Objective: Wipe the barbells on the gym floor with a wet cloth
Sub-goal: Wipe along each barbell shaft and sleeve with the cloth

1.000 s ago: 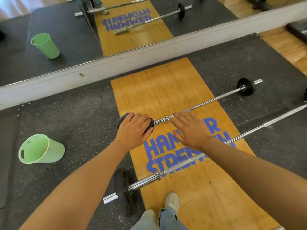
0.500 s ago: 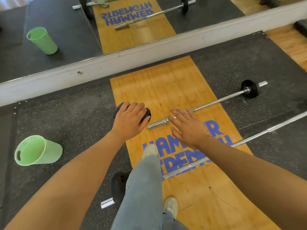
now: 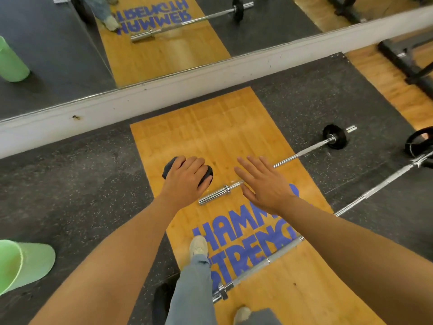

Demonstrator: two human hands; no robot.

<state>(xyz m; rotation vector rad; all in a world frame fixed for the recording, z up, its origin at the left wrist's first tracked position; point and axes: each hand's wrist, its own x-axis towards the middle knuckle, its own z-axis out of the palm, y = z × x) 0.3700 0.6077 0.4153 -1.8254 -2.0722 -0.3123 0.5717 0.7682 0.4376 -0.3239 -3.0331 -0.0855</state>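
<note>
Head view: left hand (image 3: 187, 178) at frame centre, fingers curled over a dark object (image 3: 206, 175) (cloth or plate, can't tell), clear of the barbell (image 3: 276, 164) end. Right hand (image 3: 264, 186) flat, fingers spread, empty, covering the bar, probably steadying it.

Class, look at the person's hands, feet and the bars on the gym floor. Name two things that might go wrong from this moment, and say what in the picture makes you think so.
1. The near bar lies across the platform between the feet; a step might catch it and trip the person.
2. The left hand grips a black plate off the far bar, whose bare end could roll; the open right hand is above it.
</note>
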